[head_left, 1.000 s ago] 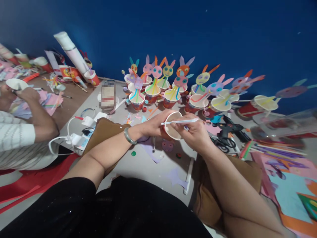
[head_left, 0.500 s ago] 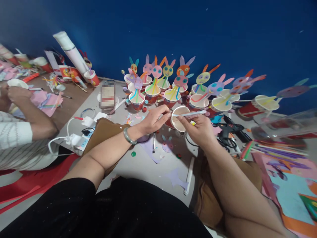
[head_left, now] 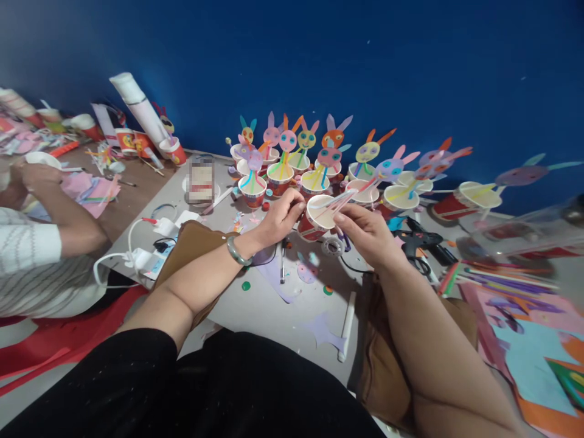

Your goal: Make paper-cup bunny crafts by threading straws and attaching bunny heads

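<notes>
A red-and-white paper cup (head_left: 312, 232) tilts in front of me, its pale inside facing up. My left hand (head_left: 283, 218) is closed at its left side, thumb and forefinger against the rim; the fingers behind are partly hidden. In my right hand (head_left: 367, 234), thumb and fingers pinch thin pale strips (head_left: 337, 202) that cross over the cup's mouth. Below the cup lie a pen (head_left: 282, 267), a lilac paper scrap (head_left: 269, 274) and a pink paper face (head_left: 306, 272). Just under the right fingers is a round, pale slotted piece (head_left: 332, 246).
Behind stand several cups with paper rabbit heads (head_left: 288, 141) along a blue wall. To the right are a black glue gun (head_left: 422, 240), coloured strips (head_left: 502, 277) and paper sheets (head_left: 524, 347). On the left are a power strip (head_left: 157, 258) and another person's arm (head_left: 75, 210).
The cup has shifted left and turned more upright. My right hand has drawn back from inside the rim, and the strips' angle has changed. The view has swung slightly.
</notes>
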Action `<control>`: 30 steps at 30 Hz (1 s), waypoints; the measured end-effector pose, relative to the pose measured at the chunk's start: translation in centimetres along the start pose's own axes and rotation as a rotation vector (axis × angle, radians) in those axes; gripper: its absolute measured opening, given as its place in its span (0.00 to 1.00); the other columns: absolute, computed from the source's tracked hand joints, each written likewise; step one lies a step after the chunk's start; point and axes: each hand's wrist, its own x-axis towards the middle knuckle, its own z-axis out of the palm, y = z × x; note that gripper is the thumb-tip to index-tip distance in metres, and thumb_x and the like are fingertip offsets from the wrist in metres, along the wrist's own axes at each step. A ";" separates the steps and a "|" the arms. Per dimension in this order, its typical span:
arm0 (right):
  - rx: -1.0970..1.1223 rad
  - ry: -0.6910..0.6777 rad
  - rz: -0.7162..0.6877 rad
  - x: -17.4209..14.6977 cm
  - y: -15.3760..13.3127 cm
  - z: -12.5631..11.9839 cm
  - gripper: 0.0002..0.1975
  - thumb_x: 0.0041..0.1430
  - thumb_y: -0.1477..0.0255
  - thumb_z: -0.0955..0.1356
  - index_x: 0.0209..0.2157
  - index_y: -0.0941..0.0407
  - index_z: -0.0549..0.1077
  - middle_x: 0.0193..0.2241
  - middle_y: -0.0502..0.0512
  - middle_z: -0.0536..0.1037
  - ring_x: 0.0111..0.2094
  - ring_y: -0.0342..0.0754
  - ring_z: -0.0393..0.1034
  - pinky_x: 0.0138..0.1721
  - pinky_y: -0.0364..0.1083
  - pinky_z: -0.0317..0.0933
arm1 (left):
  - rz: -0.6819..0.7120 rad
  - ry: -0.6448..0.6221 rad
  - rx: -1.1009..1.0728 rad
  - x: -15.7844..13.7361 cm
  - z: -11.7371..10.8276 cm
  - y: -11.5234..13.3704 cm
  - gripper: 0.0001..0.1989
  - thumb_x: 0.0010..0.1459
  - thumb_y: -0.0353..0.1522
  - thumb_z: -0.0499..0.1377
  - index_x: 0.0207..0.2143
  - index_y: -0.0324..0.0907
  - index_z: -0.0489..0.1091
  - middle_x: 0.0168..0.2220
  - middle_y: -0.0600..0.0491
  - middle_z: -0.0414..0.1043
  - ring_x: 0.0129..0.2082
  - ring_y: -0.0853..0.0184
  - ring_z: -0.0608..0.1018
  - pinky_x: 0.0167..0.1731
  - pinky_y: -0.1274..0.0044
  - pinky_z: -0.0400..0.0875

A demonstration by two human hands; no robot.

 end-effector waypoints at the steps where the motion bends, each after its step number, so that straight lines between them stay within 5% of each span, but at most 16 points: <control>1: 0.020 0.012 -0.003 0.0 0.2 0.0 0.21 0.62 0.50 0.72 0.42 0.52 0.82 0.35 0.54 0.83 0.34 0.50 0.75 0.37 0.47 0.69 | -0.016 0.017 -0.018 0.0 0.0 -0.1 0.19 0.72 0.49 0.50 0.39 0.44 0.62 0.32 0.55 0.66 0.31 0.69 0.69 0.35 0.74 0.66; 9: 0.129 0.108 -0.020 0.3 1.8 0.1 0.19 0.61 0.61 0.73 0.52 0.51 0.75 0.29 0.49 0.79 0.35 0.49 0.78 0.42 0.49 0.72 | -0.157 0.077 -0.187 0.2 0.2 -0.1 0.21 0.68 0.52 0.56 0.36 0.44 0.63 0.30 0.56 0.65 0.29 0.71 0.69 0.31 0.76 0.67; 16: 0.118 0.233 0.095 0.5 1.8 0.0 0.14 0.55 0.63 0.76 0.38 0.52 0.71 0.24 0.48 0.78 0.27 0.46 0.76 0.34 0.46 0.71 | -0.407 0.092 -0.339 0.4 0.6 0.1 0.08 0.68 0.33 0.57 0.33 0.43 0.62 0.29 0.58 0.63 0.28 0.73 0.68 0.32 0.79 0.67; 25: 0.057 0.206 0.139 0.3 1.6 0.2 0.13 0.52 0.62 0.77 0.32 0.55 0.76 0.24 0.51 0.79 0.24 0.45 0.73 0.27 0.44 0.69 | -0.490 0.099 -0.507 0.2 0.7 0.3 0.06 0.62 0.29 0.58 0.34 0.43 0.61 0.25 0.61 0.67 0.24 0.75 0.74 0.30 0.80 0.70; 30: -0.088 0.188 0.146 0.2 1.6 0.2 0.09 0.55 0.64 0.73 0.33 0.55 0.78 0.23 0.50 0.77 0.21 0.43 0.68 0.24 0.43 0.64 | -0.663 0.027 -0.486 0.4 0.6 1.1 0.07 0.60 0.24 0.54 0.39 0.43 0.62 0.23 0.63 0.67 0.21 0.75 0.73 0.25 0.82 0.65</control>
